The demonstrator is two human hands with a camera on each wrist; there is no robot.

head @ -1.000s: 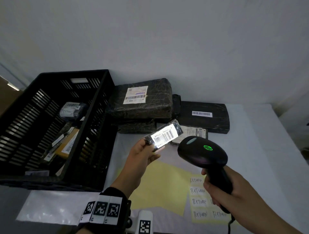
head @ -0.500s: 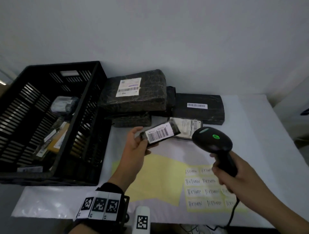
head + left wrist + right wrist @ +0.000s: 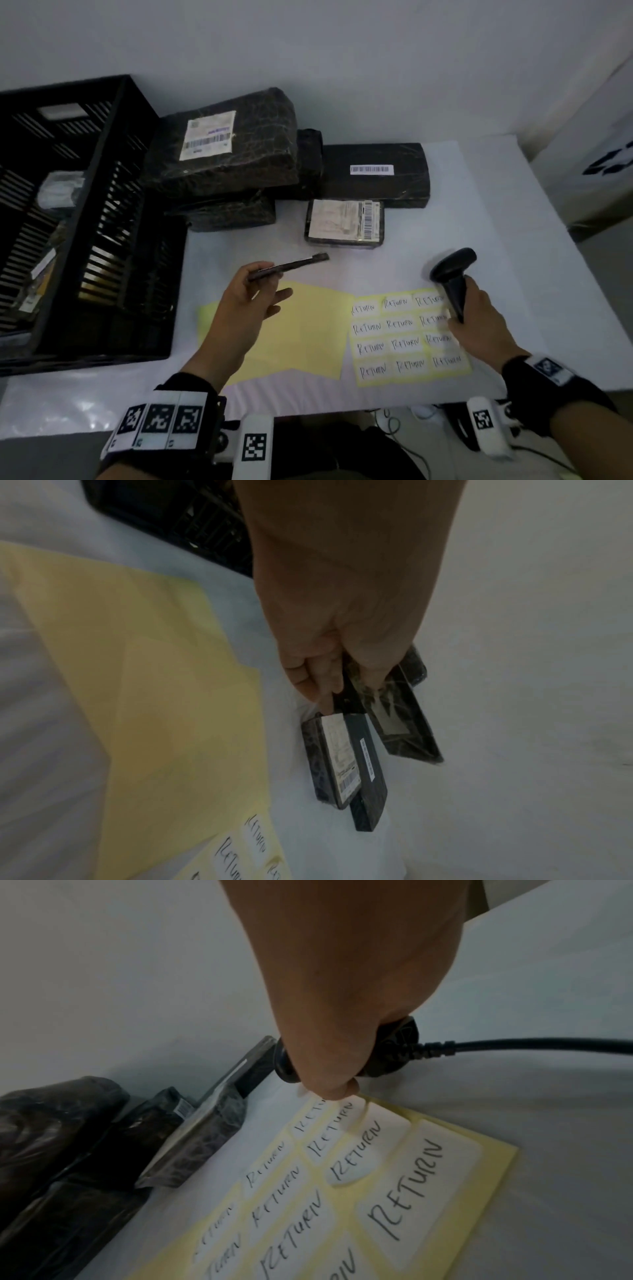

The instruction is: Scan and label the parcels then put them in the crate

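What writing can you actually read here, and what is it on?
"RETURN": handwritten on each white sticker of the yellow label sheet, under the right hand holding the scanner.
Shipping label on the large wrapped parcel: barcode and print, too blurred.
Barcode strip on the flat black parcel: unreadable.
Label on the small parcel: too blurred.

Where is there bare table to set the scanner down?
The scanner is in the right hand. Bare cloth lies right of the label sheet, out to the table's right edge, with a narrower strip between that sheet and the small parcel. Toward the crate and the stacked parcels it is crowded.
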